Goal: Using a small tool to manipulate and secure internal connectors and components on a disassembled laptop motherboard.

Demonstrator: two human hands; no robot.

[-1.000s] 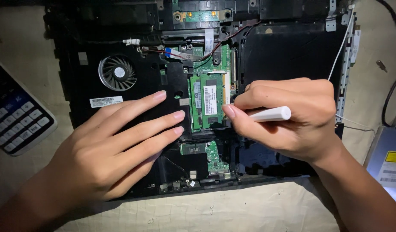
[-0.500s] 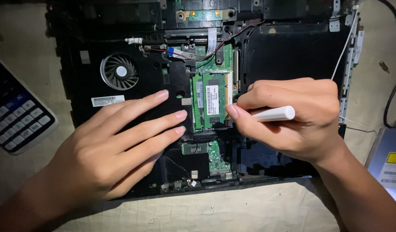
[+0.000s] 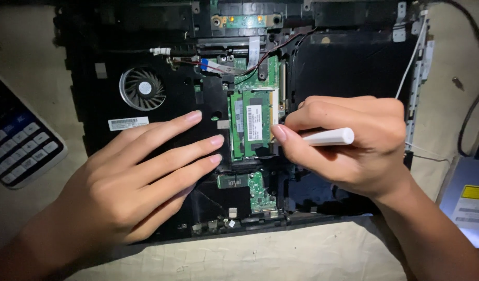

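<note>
Pale cloth (image 3: 281, 255) covers the table, dim light, opened laptop base (image 3: 348, 67) lying on it. Right hand (image 3: 354, 145): fingers curled tight around a white pen-shaped tool (image 3: 330, 137), thumb (image 3: 286, 138) pressed along its near side, index bent over the top. Tool lies almost level, blunt end pointing right; its tip is hidden under the thumb, right at the right edge of the green memory module (image 3: 253, 123). Cannot tell if the tip touches the module. Left hand (image 3: 130, 182): flat, palm down, fingers straight and slightly spread, holding nothing, resting on the black base. Three fingertips (image 3: 217, 139) end just left of the module; whether they touch it is unclear.

Module sits in its slot at the middle of the base, white label on it. Round fan (image 3: 141, 88) is far-left of the left hand's fingers. Green board strip (image 3: 261, 192) with a small chip sits near side of the module, between the two hands. Red and black wires (image 3: 281, 47) run at the far side. Calculator (image 3: 21, 151) lies on the cloth at left, well apart from the base. Silver drive (image 3: 468, 203) with a yellow sticker lies at the right edge, near the right forearm.
</note>
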